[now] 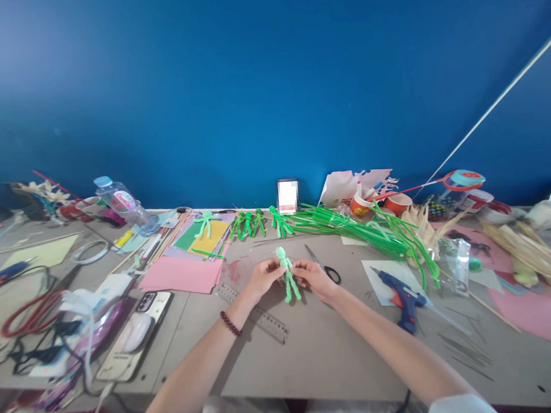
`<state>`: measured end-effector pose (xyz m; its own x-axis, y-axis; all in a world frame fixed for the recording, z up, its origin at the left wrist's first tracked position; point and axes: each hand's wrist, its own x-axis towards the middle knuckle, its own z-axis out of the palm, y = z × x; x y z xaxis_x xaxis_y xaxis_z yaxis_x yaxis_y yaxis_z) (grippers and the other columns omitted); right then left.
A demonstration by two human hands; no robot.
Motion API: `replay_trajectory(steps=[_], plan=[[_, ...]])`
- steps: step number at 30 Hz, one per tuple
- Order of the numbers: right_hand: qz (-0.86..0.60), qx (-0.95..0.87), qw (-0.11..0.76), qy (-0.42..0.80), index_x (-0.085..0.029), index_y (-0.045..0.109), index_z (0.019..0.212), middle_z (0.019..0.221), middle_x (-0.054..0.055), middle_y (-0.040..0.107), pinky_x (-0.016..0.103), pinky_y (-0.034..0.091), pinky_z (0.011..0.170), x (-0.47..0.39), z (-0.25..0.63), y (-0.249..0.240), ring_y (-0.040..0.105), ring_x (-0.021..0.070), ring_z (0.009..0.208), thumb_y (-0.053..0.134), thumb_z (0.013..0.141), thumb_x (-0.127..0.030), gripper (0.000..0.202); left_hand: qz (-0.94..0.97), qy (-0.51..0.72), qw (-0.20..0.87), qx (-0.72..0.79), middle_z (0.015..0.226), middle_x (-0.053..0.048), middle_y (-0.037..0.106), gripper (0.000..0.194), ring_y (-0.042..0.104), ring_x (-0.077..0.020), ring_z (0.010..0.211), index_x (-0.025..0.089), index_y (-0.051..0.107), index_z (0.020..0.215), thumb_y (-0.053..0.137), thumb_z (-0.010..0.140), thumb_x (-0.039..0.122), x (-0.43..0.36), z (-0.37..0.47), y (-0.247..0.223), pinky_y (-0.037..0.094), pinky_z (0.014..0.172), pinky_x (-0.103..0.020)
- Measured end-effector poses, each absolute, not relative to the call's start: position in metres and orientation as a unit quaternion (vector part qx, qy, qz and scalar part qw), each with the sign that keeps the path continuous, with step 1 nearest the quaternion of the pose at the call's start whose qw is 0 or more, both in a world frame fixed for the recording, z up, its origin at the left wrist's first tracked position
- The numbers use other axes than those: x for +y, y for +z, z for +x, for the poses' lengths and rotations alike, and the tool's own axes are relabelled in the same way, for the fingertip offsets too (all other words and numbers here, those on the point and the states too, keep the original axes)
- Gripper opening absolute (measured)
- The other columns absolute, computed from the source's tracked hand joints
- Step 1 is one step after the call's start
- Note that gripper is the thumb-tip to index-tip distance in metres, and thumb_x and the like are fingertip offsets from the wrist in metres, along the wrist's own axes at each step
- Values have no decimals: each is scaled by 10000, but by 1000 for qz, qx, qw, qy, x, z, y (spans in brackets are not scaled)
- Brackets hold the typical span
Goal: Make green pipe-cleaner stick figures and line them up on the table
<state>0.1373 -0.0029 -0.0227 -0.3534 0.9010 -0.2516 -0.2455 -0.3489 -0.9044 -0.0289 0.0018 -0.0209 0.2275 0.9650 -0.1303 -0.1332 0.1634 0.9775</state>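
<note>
A light green figure (289, 280) made of fuzzy stems is held upright above the middle of the table. My left hand (267, 276) pinches it from the left at chest height, and my right hand (312, 275) pinches it from the right. Its round head and two legs show; its arms are mostly hidden by my fingers. Black-handled scissors (332, 274) lie just right of my right hand. A clear ruler (269, 323) lies under my left wrist. Behind, several darker green figures (248, 224) stand by the wall, and another light green figure (205, 224) rests on coloured paper.
Green stems (352, 226) spread at the back right. A blue glue gun (404, 298) lies on white paper to the right. Pink paper (181, 275), a phone (136, 336) and a plastic bottle (124, 201) are on the left. Red and white cups (398, 203) stand at the back.
</note>
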Motion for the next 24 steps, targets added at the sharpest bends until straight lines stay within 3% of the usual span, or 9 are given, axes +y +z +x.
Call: replay_trajectory(steps=[8,19,24], plan=[[-380,-393,387,742,-154,575,716,441,-95,419,178,222,408,0,140,-24,328,27,387,785,585,-381,336,485,438,619,436,680,-33,653,376,554,-128,569,115,685,781,770,585,425,2,-31,-25,460,565,-263],[-379,-383,401,741,-138,625,703,555,-21,576,179,347,435,-2,140,-20,469,54,457,743,637,-436,328,484,449,609,440,714,-39,675,350,538,-111,553,127,710,815,750,623,417,2,-30,-27,441,561,-245],[-421,-438,368,704,-139,639,797,561,-25,605,167,296,380,-2,138,-23,457,43,408,778,596,-396,355,493,442,605,443,697,-42,679,386,528,-111,532,124,717,851,749,621,432,1,-31,-24,429,554,-249]])
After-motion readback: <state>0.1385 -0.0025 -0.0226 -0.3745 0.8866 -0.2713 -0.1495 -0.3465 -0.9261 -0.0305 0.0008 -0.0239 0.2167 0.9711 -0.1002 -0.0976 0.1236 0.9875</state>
